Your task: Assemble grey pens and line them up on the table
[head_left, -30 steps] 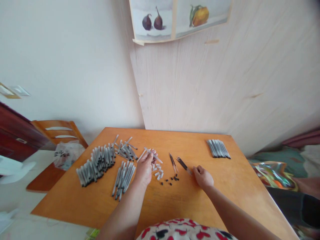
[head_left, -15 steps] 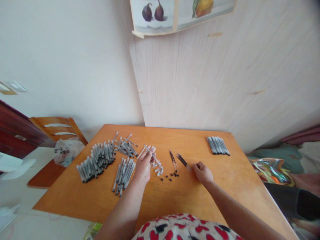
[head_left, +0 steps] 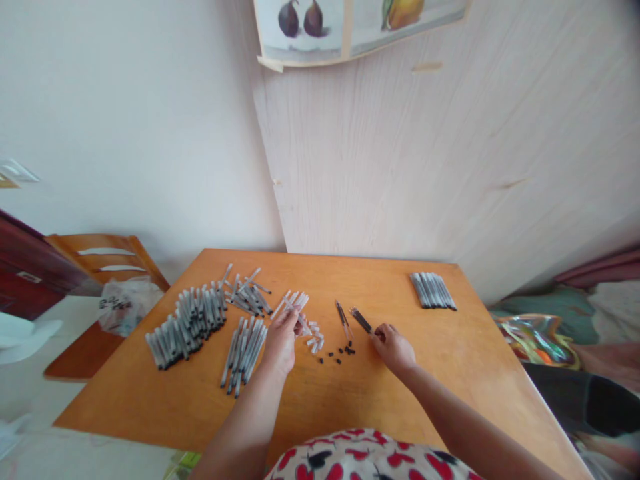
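My left hand (head_left: 281,343) is closed around a clear pen barrel (head_left: 303,325), just in front of a small pile of pale barrels (head_left: 299,300). To its right lie several short clear caps (head_left: 316,337) and small black plugs (head_left: 346,351). My right hand (head_left: 395,350) is closed in a pinch at the near end of a bundle of dark pen refills (head_left: 362,321); the fingers cover that end. A few separate refills (head_left: 343,315) rest left of the bundle.
Large heaps of capped pens (head_left: 195,320) cover the left of the wooden table (head_left: 340,400), with another group (head_left: 244,353) near my left forearm. A neat row of pens (head_left: 433,291) lies at the back right. A chair (head_left: 110,260) with a plastic bag (head_left: 127,303) stands left.
My right hand has moved left onto the near end of the refill bundle. The left hand still holds the barrel, slightly lower. The whole view has shifted a little.
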Tool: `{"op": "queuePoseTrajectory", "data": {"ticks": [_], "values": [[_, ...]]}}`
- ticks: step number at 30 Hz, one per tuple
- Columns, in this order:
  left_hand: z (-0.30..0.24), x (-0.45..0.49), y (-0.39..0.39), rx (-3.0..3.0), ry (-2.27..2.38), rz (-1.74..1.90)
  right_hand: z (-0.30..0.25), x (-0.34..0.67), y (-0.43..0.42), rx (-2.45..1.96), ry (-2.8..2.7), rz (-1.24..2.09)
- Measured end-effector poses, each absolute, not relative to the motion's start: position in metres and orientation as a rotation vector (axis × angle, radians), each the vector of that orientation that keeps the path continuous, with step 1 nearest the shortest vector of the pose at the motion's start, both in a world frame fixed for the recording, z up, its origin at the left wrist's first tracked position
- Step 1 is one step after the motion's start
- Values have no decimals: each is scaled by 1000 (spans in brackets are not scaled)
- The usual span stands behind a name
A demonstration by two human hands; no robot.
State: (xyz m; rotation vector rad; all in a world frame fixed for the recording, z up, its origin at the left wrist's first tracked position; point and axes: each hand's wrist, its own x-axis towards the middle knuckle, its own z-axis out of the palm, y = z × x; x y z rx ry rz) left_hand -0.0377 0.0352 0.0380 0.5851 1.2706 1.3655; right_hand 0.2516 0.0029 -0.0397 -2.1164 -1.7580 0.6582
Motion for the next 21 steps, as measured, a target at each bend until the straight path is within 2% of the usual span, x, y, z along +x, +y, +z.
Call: {"op": "queuePoseTrajectory", "data": {"ticks": [13, 21], "values": [[32, -38, 32, 573, 1311, 1335, -12, 194, 26, -2181, -1953, 779], [35, -45, 27, 583, 1345, 1325, -17, 185, 39, -2238, -1965, 851]]}}
